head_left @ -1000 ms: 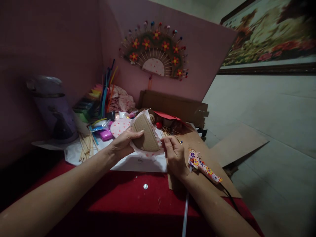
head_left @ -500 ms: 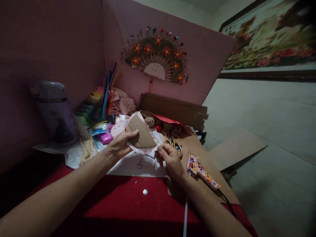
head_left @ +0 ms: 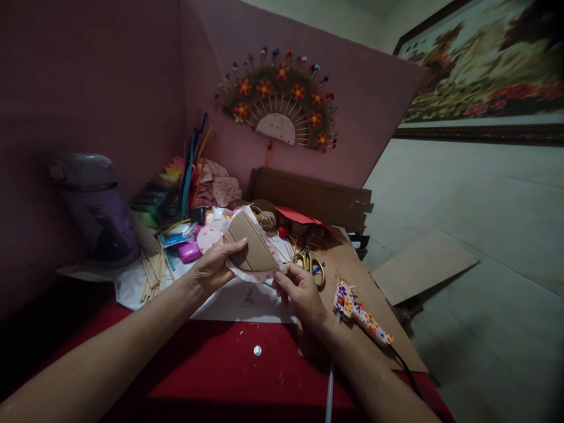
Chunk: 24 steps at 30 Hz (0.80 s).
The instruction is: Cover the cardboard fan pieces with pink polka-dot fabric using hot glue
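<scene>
A red cloth (head_left: 211,364) covers the worktop, with a white sheet (head_left: 247,311) laid over its middle and a flat brown cardboard sheet (head_left: 396,346) on the right. Above the white sheet, the left hand (head_left: 215,261) grips a curved cardboard piece (head_left: 253,247) backed with spotted fabric (head_left: 249,275); the right hand (head_left: 304,291), apart from the left, pinches the fabric's lower right edge. A flower-patterned glue gun (head_left: 368,320) lies on the brown sheet, with gold-handled scissors (head_left: 323,274) near the right hand. Thin wooden sticks (head_left: 152,279) are bunched on the left, beside a purple flask (head_left: 103,220); a ball of twine (head_left: 266,220) sits just behind the cardboard piece. Behind rises a pink wall (head_left: 352,106) bearing a fan-shaped decoration (head_left: 275,126) with orange flowers, while a framed picture (head_left: 493,88) hangs on the pale tiled wall (head_left: 497,194) to the right. The light is dim.
</scene>
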Tool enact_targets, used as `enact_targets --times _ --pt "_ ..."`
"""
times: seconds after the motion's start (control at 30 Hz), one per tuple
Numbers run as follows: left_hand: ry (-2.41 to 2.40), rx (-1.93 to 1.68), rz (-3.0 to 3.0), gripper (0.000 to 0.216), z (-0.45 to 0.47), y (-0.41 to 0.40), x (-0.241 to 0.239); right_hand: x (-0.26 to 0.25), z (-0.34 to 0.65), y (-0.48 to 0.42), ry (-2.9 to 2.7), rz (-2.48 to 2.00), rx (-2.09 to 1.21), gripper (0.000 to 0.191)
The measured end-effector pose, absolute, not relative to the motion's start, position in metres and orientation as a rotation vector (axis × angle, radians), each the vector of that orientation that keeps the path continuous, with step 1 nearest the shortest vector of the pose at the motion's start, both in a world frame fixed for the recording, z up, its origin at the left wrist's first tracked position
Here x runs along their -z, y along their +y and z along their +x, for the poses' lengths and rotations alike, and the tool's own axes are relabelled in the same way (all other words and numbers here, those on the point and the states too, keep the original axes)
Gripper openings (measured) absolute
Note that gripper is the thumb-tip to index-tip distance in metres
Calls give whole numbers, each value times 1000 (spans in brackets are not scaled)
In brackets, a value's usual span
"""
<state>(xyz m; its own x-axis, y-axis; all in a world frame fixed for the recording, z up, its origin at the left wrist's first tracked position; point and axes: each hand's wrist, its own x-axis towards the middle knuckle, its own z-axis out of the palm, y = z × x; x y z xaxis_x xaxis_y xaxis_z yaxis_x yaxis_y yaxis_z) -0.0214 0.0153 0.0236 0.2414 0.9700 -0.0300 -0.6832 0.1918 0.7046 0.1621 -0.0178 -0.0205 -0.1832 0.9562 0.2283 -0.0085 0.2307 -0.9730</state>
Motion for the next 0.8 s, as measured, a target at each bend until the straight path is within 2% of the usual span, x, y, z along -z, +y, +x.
enact_targets --times 0.3,0.5,0.67,0.8 --pt "510 -1246 699 47 -23 17 -24 12 170 -20 -1407 -998 -1068 29" --pt "471 -1244 761 52 -20 12 -25 -24 185 -35 -1335 -970 -960 24" --pt "459 -1211 780 52 -21 9 -25 -51 211 -52 -1517 -1132 -858 23" --pt "368 -1135 808 50 -20 6 -25 -48 215 -51 -1584 -1267 -834 29"
